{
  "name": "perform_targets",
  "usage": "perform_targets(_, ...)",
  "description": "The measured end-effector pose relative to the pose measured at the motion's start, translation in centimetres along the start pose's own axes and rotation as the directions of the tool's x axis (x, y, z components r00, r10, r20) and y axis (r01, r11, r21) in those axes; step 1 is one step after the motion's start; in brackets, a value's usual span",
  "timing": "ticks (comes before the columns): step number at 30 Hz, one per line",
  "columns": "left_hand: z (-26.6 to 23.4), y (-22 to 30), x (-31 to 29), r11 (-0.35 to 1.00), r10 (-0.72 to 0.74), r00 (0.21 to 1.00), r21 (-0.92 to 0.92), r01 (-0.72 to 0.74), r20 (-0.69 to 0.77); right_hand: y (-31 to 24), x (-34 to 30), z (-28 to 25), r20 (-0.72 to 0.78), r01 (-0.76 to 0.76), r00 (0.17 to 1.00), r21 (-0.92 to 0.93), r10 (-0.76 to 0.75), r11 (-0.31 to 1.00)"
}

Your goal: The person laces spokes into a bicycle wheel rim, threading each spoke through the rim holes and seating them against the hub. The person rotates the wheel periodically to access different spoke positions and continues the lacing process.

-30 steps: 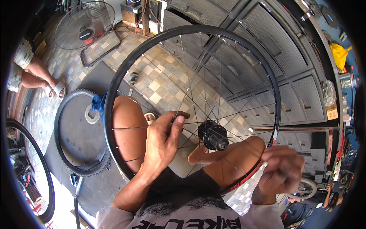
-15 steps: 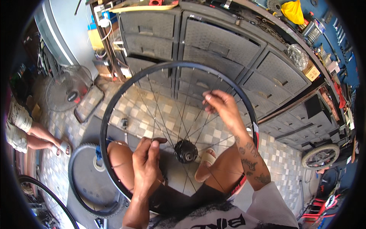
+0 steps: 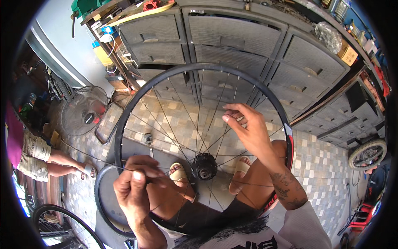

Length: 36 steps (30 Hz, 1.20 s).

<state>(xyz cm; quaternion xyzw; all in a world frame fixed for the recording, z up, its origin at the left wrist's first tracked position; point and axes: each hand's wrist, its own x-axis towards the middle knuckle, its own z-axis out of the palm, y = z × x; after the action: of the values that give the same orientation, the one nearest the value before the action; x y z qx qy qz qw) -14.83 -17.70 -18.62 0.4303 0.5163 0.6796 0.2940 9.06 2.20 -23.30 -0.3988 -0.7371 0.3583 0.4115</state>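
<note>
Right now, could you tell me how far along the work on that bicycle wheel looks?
Already done: the rim is bare of any tyre and most spokes run from the hub out to it. In hand: the wheel rests across the person's knees; the left hand pinches a loose spoke reaching past the rim, and the right hand fingers spokes near the upper rim. Left, likely: seating that spoke. A tyre lies on the floor.

Black spoked bicycle wheel [image 3: 124, 124] upright on my knees, grey drawer cabinets [image 3: 232, 37] behind it, round metal floor fan [image 3: 85, 111] left, loose black tyre [image 3: 103, 207] lower left.
</note>
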Motion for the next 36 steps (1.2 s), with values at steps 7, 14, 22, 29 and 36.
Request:
perform_targets(7, 0.3, -1.3, -0.9, 0.995, 0.096, 0.995, 0.002, -0.096, -0.026, 0.6, -5.2, -0.6, 0.029, -0.063, 0.998, 0.001, 0.063, 0.998)
perform_targets(14, 3.5, -3.1, -1.2, 0.95, 0.283, 0.951, 0.099, -0.296, 0.127, 1.0, -9.4, 0.9, 0.079, -0.08, 0.993, -0.058, 0.084, 0.995)
perform_targets(22, 4.6, -4.3, -1.9, 0.935, 0.266, 0.928, 0.163, -0.315, 0.262, 1.0, -11.7, 2.3, 0.074, 0.094, 0.995, -0.344, -0.073, 0.934)
perform_targets(29, 5.1, -4.0, -1.9, 0.863, 0.289, 0.881, 0.296, -0.409, 0.375, -0.2, -12.2, 2.6, 0.119, 0.029, 0.993, -0.42, 0.023, 0.907)
perform_targets(36, 5.5, -3.4, -1.2, 0.836, 0.295, 0.842, 0.305, -0.456, 0.452, 0.1, -12.3, 4.8, 0.101, -0.056, 0.987, -0.495, 0.121, 0.867)
